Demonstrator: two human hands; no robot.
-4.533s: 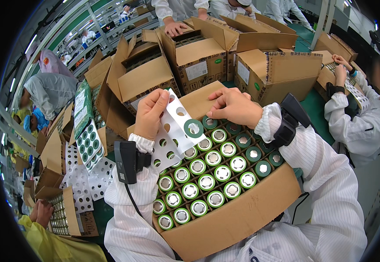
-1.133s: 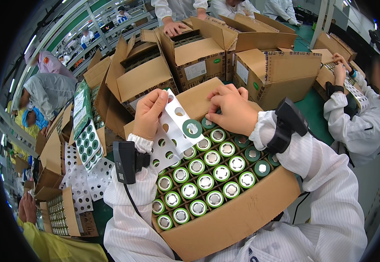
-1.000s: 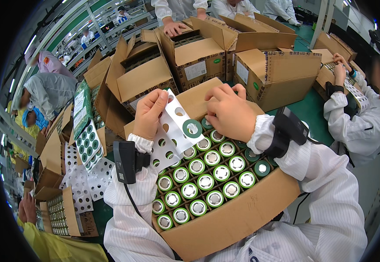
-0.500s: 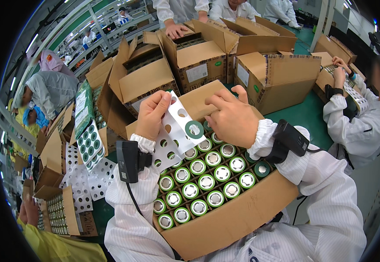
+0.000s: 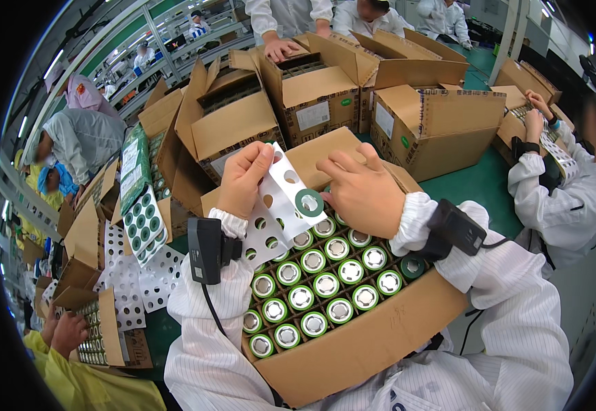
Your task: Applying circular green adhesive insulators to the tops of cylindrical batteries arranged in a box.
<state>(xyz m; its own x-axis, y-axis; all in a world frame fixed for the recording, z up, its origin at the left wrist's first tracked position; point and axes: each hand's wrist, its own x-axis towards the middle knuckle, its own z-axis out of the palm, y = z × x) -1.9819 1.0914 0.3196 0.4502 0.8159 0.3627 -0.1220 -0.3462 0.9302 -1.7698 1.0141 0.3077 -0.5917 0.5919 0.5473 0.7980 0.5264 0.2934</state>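
My left hand [image 5: 244,177] pinches a white sticker sheet [image 5: 279,179] punched with round holes, which hangs over the box below. One green ring sticker [image 5: 309,203] sits at the sheet's right end. Beside it, my right hand [image 5: 365,192] has curled fingers, with the lowest fingertips at the ring's right edge. Under both hands stands an open cardboard box [image 5: 359,342] with rows of upright green cylindrical battery cells [image 5: 325,285] between cardboard dividers. Most visible cells show bare silver tops; a cell at the right [image 5: 412,266] has a dark green ring on top.
Open cartons [image 5: 318,96] stand across the far side of the green table [image 5: 449,179]. At left lie a sheet of green rings [image 5: 145,226], a green-and-white packet [image 5: 133,168] and used punched sheets [image 5: 130,281]. Co-workers' hands [image 5: 281,49] [image 5: 70,333] are at other boxes.
My right hand's raised finger has come down and its fingers have drawn in at the green ring. The view has shifted slightly. At lower left, a yellow-sleeved co-worker's hands have moved up beside a box.
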